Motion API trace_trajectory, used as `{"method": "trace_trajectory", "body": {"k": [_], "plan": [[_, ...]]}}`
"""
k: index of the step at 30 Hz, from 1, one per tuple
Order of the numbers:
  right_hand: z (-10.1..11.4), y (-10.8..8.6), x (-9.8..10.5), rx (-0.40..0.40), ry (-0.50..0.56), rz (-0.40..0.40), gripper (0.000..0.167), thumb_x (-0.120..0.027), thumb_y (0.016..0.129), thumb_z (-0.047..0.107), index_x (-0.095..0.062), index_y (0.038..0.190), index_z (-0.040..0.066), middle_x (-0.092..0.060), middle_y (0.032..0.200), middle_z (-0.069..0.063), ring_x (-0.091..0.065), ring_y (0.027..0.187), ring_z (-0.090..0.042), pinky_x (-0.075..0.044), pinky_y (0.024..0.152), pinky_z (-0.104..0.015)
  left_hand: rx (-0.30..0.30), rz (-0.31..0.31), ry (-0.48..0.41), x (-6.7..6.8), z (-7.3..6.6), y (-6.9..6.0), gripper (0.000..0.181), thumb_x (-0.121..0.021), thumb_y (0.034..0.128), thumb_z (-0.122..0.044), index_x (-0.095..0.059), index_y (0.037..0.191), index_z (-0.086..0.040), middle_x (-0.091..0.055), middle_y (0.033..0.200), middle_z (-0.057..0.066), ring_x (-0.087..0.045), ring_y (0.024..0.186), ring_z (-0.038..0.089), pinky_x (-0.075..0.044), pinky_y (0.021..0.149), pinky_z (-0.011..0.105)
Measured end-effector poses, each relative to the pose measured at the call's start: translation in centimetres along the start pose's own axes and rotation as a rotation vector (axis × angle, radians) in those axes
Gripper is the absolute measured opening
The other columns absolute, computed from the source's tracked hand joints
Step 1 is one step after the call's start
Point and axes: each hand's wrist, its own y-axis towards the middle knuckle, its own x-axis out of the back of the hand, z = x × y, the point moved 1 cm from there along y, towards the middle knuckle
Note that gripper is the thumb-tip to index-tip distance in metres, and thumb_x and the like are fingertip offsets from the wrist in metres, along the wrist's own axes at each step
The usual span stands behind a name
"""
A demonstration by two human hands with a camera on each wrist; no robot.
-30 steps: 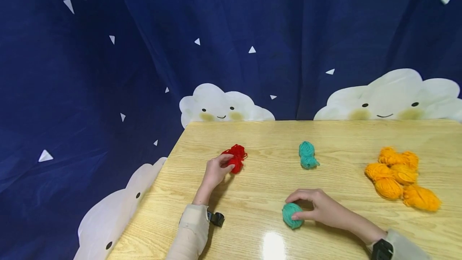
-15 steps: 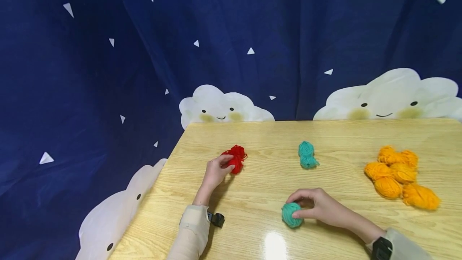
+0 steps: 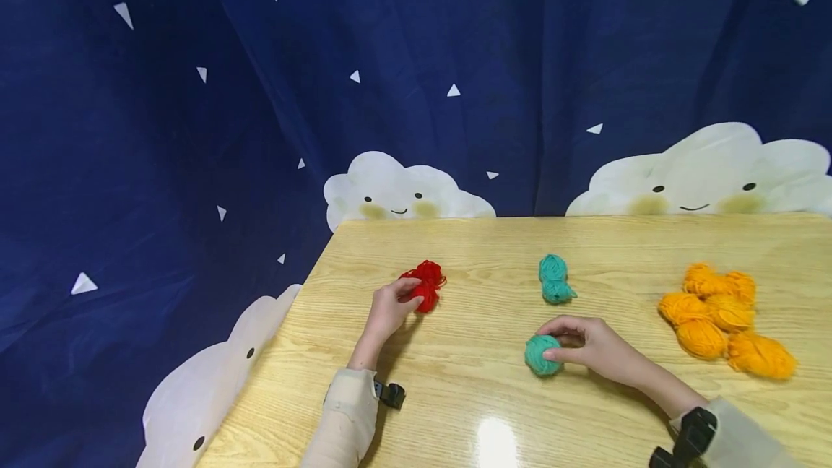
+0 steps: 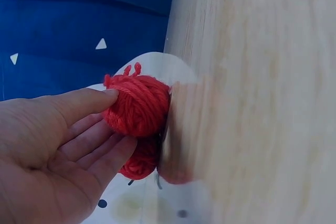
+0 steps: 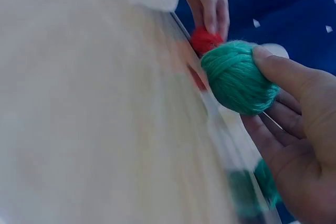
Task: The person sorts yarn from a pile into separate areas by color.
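My left hand (image 3: pixel 390 307) pinches the nearer of two red yarn balls (image 3: pixel 425 298) at the left of the table. In the left wrist view, the thumb lies on that ball (image 4: pixel 139 106) and the fingers curl beneath it; the other red ball (image 4: pixel 140 162) shows partly behind. With thumb and fingers, my right hand (image 3: pixel 604 354) grips a green yarn ball (image 3: pixel 542 356) near the middle. Whether this ball touches the tabletop is hard to tell. Beyond it lie two more green yarn balls (image 3: pixel 554 279), touching each other.
Several orange yarn balls (image 3: pixel 705 338) lie clustered on the right side of the wooden table (image 3: pixel 481 244). A dark blue curtain (image 3: pixel 403 35) with white clouds hangs behind the table and along its left edge.
My right hand has carried the green yarn ball a little away from me and to the right, nearer the two other green balls. The left hand stays on the red yarn ball.
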Motion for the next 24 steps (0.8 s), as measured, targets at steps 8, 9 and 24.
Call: {"method": "trace_trajectory", "body": {"k": [8,9,24], "plan": [[-1.6,0.5,2.9,-0.123,-0.107,-0.14,0.034,-0.072,0.089,0.029,-0.067,0.117,0.011,-0.067,0.121,-0.015,-0.061,0.097,0.009,-0.055,0.081,-0.016,0.004,0.0,-0.003,0.0,0.1,0.0,0.033,-0.072,0.088,-0.009,-0.067,0.12,-0.004,-0.071,0.117,0.017,-0.069,0.106,0.031,-0.056,0.091,0.04],[-1.7,0.6,3.2,-0.132,-0.115,-0.147,0.035,-0.072,0.089,0.029,-0.067,0.118,0.01,-0.067,0.122,-0.016,-0.061,0.096,0.009,-0.055,0.08,-0.017,0.005,0.001,-0.005,0.0,0.1,0.0,0.033,-0.072,0.088,-0.009,-0.067,0.12,-0.004,-0.071,0.117,0.017,-0.069,0.106,0.03,-0.056,0.091,0.04],[-3.0,0.9,5.6,-0.177,-0.202,-0.227,0.041,-0.068,0.091,0.034,-0.064,0.122,0.007,-0.064,0.125,-0.018,-0.058,0.093,0.013,-0.054,0.079,-0.015,-0.005,0.001,-0.016,0.0,0.1,0.0,0.032,-0.071,0.0884,-0.009,-0.068,0.119,-0.004,-0.072,0.116,0.017,-0.069,0.105,0.031,-0.057,0.09,0.04]]}}
